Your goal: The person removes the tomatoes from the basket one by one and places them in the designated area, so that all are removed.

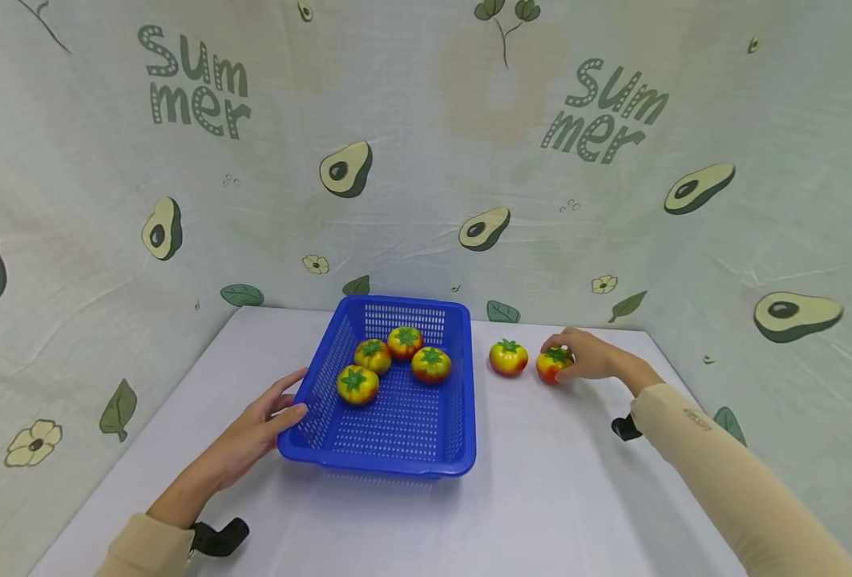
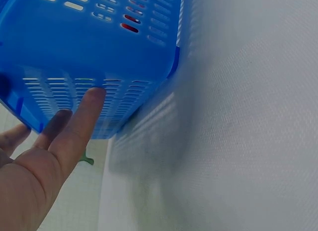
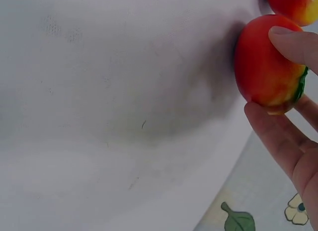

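Note:
My right hand (image 1: 587,354) pinches a red-and-yellow tomato (image 3: 266,67) with a green leafy top, thumb on one side and fingers on the other. A second tomato (image 1: 508,358) sits just left of it on the white table. My left hand (image 1: 263,425) rests at the left side of a blue plastic basket (image 1: 426,463), its thumb at the rim. Straight fingers (image 2: 79,124) touch the slotted outer wall in the left wrist view. Inside, toward the back and left, several tomatoes lie, among them one near the left wall (image 1: 357,385).
A cloth (image 1: 411,232) printed with avocados, leaves and lettering hangs behind the table and along both sides. White tabletop (image 1: 541,481) extends in front and to the right of the basket.

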A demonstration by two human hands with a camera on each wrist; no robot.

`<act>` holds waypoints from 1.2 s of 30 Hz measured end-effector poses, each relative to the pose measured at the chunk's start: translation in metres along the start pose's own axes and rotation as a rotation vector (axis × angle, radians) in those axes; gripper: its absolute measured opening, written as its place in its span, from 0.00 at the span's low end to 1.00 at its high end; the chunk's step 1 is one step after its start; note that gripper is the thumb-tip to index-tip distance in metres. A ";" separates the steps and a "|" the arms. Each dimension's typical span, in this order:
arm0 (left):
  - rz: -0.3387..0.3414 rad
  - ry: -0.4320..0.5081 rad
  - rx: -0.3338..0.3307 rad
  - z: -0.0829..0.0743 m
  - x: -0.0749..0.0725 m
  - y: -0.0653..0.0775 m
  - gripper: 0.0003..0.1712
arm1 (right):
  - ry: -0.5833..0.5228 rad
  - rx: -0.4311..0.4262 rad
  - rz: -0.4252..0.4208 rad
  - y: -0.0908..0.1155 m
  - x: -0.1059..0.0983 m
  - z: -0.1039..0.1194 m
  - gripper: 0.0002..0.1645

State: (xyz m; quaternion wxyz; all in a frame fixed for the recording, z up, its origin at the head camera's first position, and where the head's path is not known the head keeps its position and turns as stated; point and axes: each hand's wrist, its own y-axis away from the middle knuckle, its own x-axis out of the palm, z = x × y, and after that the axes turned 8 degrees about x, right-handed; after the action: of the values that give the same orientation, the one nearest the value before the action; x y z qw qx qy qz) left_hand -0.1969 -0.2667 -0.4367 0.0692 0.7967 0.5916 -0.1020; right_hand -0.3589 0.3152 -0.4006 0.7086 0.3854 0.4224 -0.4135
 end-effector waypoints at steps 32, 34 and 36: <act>-0.004 -0.009 -0.011 -0.003 0.001 0.000 0.42 | -0.011 0.025 0.041 0.001 -0.003 0.001 0.35; -0.006 -0.010 -0.012 -0.003 0.001 0.000 0.42 | -0.009 0.029 0.042 0.002 -0.004 0.001 0.36; -0.007 -0.011 -0.012 -0.003 0.001 0.000 0.42 | -0.005 0.031 0.041 0.003 -0.006 0.001 0.36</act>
State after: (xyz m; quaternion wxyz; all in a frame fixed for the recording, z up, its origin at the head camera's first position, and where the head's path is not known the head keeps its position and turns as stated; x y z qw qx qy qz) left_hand -0.1962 -0.2648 -0.4341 0.0769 0.7937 0.5945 -0.1033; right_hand -0.3578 0.3173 -0.3938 0.7120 0.4039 0.4059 -0.4064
